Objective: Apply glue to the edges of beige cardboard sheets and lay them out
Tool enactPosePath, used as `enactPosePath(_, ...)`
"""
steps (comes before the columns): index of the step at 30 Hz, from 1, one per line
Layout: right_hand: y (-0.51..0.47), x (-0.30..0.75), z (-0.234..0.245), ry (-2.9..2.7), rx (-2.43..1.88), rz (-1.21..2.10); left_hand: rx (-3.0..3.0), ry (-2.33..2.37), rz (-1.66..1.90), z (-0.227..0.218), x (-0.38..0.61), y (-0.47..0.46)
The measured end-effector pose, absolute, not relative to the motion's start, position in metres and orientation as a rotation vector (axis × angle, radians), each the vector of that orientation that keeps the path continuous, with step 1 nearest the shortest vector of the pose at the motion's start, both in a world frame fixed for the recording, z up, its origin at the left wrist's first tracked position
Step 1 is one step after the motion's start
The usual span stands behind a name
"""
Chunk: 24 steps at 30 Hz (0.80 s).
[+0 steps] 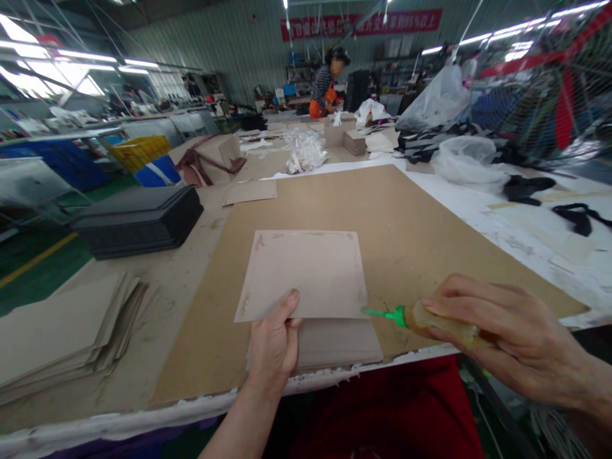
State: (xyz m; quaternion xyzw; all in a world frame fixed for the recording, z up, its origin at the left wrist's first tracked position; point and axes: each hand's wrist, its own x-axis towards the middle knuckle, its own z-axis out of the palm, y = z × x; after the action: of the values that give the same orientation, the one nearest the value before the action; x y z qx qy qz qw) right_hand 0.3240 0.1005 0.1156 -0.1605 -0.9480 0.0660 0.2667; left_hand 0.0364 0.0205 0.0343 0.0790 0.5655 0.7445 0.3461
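Green-tipped bottle (442, 320) in curled right fingers (471, 308)

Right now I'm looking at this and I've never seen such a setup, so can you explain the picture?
This single picture comes from a camera worn on a person's head, facing forward and down. There's no robot, just two bare hands. The left hand holds a beige board, thumb on top. The right hand holds a small bottle with a green nozzle, pointing at the board's near right corner. Beige sheets and a dark stack lie leftward on the table.
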Motion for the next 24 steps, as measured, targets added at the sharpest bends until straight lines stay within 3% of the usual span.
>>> enactPosePath(24, 0.120, 0.316, 0.107, -2.454, -0.489, 0.189, 0.109, 1.463, 1.907, 0.040, 0.039, 0.020)
